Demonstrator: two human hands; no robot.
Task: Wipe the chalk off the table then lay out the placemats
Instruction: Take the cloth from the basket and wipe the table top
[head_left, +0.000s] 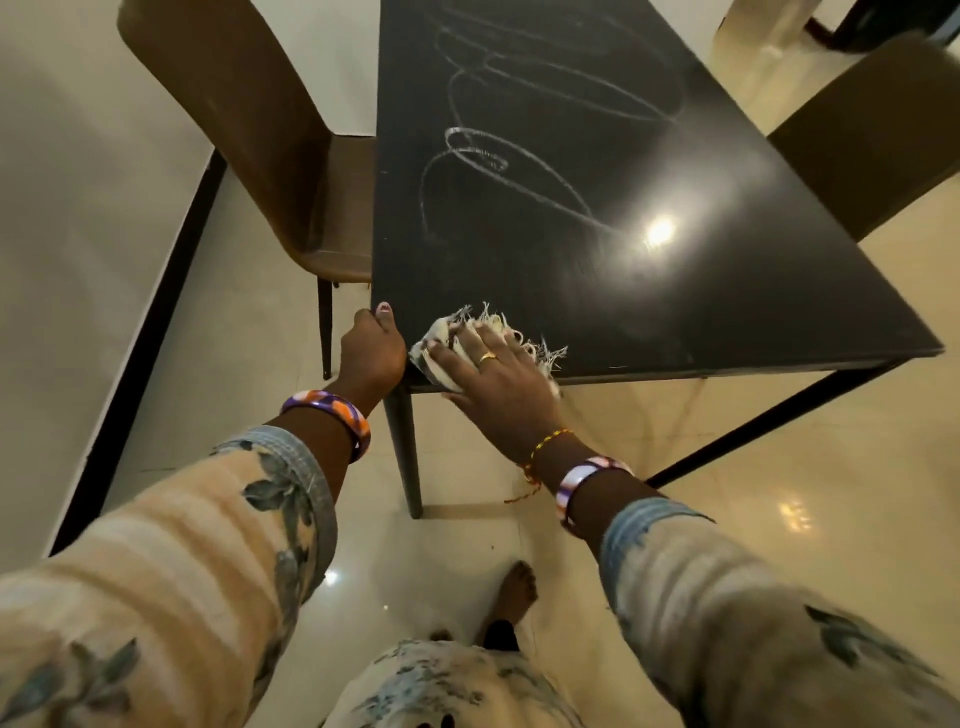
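Right hand (493, 371): fingers spread flat, pressing cloth (452, 343) on table (675, 291) near corner
Left hand (371, 351): curled, gripping table edge
Chalk loops (498, 171): unwiped

Glossy cream tiled floor (779, 467), two brown chairs (249, 130), black skirting strip (145, 338), lamp glare

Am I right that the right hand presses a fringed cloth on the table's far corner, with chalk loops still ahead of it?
Not quite: in the head view the right hand presses the fringed cloth on the table's near corner, by the left hand. The chalk loops do lie ahead, unwiped.
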